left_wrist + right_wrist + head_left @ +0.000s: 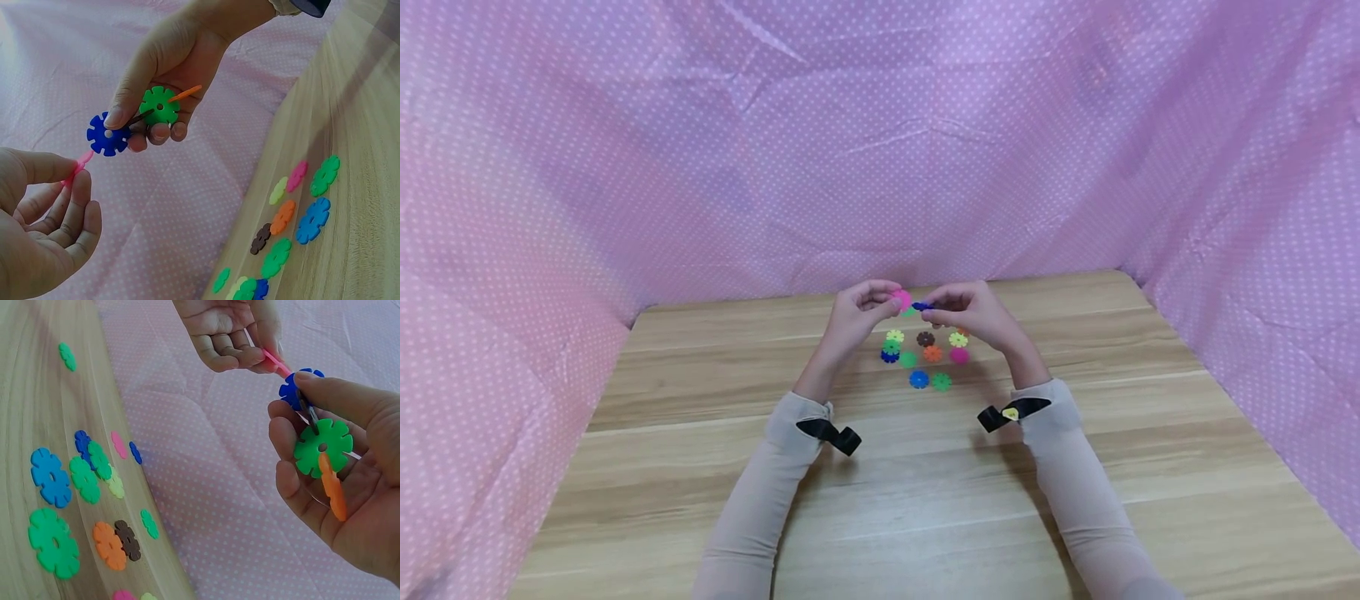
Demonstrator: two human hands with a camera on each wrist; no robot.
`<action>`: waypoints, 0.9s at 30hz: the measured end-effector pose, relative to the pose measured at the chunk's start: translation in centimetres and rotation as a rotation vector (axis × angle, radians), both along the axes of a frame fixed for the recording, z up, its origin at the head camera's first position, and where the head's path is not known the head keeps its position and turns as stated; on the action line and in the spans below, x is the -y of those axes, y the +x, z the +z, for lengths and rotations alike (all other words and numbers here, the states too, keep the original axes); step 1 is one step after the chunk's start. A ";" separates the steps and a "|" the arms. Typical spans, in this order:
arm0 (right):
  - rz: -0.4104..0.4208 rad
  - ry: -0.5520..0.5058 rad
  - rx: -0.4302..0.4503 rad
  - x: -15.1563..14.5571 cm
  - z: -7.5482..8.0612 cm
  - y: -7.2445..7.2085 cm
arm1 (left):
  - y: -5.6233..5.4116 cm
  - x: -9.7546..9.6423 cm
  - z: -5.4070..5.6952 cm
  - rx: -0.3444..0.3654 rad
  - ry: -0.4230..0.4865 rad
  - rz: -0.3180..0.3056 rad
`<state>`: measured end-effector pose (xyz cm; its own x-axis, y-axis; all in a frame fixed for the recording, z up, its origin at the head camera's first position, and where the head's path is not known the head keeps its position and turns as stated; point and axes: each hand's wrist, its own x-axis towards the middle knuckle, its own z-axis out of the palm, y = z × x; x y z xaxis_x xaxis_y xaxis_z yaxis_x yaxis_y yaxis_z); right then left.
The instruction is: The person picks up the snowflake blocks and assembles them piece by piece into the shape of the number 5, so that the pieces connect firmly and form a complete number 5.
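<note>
Above the far part of the table, my left hand [856,317] pinches a pink notched disc [902,300] between thumb and fingers. Facing it, my right hand [973,315] holds a short chain of interlocked notched discs. In the left wrist view the chain runs from a blue disc [108,134] through a dark one [141,117] and a green one [159,106] to an orange one [186,93]. The pink disc's edge meets the blue disc's rim in the right wrist view; whether their notches interlock I cannot tell.
Several loose notched discs lie on the wooden table [910,483] below my hands, among them a light-blue one [919,379], an orange one [932,353] and a brown one [926,339]. A pink dotted cloth [880,167] hangs behind the table and along its sides.
</note>
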<state>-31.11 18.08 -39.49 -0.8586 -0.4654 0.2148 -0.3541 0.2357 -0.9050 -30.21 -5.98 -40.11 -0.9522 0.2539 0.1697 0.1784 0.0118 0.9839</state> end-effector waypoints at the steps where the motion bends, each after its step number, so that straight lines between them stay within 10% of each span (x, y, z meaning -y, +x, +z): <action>1: 0.004 -0.003 0.005 0.0 0.0 0.0 | 0.0 0.0 0.0 0.002 0.003 0.002; 27: -0.050 0.063 -0.009 0.2 0.4 0.4 | -0.1 -0.4 -0.1 0.037 0.006 0.013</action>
